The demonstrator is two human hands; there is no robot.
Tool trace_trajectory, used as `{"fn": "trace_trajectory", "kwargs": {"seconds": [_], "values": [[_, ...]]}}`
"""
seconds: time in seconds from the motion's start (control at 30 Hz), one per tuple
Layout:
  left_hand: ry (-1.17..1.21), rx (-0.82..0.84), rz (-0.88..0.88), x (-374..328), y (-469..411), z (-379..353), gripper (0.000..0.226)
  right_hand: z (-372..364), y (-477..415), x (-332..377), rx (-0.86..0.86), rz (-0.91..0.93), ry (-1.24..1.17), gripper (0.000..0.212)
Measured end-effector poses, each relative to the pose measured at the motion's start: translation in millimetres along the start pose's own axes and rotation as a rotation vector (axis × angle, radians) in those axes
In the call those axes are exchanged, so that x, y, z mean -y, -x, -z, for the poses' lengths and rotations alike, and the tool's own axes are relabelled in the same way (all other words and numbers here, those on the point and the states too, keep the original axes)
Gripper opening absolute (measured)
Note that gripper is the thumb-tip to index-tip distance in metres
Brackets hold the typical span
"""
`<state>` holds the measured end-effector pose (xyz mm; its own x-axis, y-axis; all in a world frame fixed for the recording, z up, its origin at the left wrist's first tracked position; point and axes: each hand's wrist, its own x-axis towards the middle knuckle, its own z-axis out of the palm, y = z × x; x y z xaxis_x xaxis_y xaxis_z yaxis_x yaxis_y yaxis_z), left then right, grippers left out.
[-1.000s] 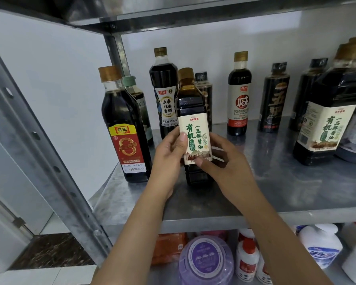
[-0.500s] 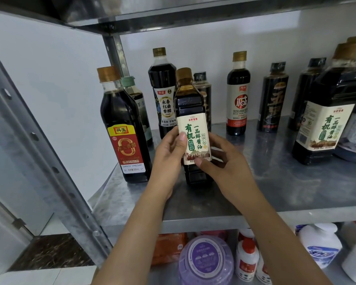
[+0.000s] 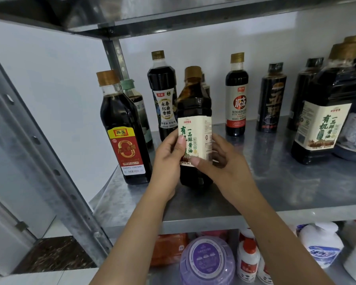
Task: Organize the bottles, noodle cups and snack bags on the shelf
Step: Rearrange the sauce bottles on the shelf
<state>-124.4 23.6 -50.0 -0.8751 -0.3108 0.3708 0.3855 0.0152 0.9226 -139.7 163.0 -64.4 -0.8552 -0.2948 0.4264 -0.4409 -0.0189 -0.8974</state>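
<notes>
Soy sauce bottle [image 3: 193, 112] upright on shelf [image 3: 275, 182] front, beside vinegar bottle [image 3: 123, 124]. Gripped at label by left hand [image 3: 167, 159] and right hand [image 3: 228, 165], fingers [image 3: 218, 140] curled round it. Probably full, heavy, slick; grab mid-body.

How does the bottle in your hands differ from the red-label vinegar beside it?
The soy sauce bottle has a cream label, the vinegar bottle a red one. The left hand and right hand grip the soy sauce bottle; the vinegar bottle stands free. Both hold dark liquid under gold caps.
</notes>
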Motion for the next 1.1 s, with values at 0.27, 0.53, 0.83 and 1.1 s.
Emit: {"fn": "trace_trajectory", "kwargs": {"seconds": [0.27, 0.53, 0.83, 1.1], "values": [[0.043, 0.004, 0.155, 2.7, -2.2, 4.5, 0.037, -1.6, 2.8, -0.7, 0.066, 0.026, 0.127, 0.082], [0.047, 0.001, 0.168, 3.1, -2.7, 2.9, 0.037, -0.9, 3.5, -0.5, 0.048, 0.016, 0.112, 0.078], [0.047, 0.006, 0.139, 1.8, -1.3, 3.5, 0.033, 0.0, 2.6, 2.3, 0.031, 0.011, 0.11, 0.078], [-0.018, -0.112, -0.05, -12.6, 7.6, 4.0, 0.039, -5.3, -14.4, 18.9, -0.02, -0.019, 0.318, 0.06]]}}
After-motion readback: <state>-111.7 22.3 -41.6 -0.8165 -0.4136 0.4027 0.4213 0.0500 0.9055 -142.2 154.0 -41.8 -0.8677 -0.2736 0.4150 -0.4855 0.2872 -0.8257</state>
